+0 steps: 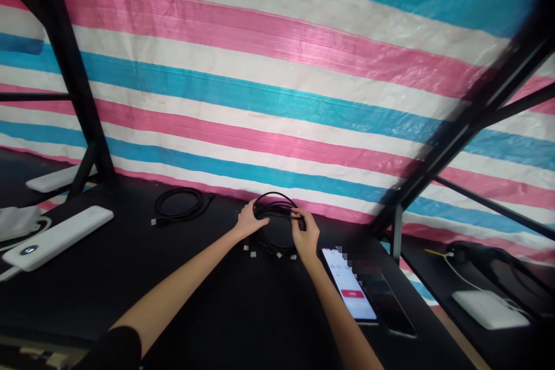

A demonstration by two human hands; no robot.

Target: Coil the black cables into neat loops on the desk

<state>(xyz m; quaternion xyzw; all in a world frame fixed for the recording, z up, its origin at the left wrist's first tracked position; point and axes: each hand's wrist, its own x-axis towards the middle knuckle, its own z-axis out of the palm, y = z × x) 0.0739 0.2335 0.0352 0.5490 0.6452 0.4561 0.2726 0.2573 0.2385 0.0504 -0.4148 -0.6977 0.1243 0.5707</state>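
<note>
Both my hands reach to the far side of a black table (225, 312). My left hand (249, 221) grips the left side of a coiled bundle of black cables (277, 208). My right hand (304, 235) pinches the right side of the same coil, fingers closed on it. Several small white plug ends (269, 251) of the cables lie on the table just in front of the coil. A second black coiled cable (178, 206) lies alone to the left, untouched.
A lit smartphone (349, 292) lies right of my right wrist, another dark one beside it. A white power bank (56, 238) sits at the left, a white pad (489, 307) at the right. Black frame posts (65, 63) stand before a striped tarp (277, 98).
</note>
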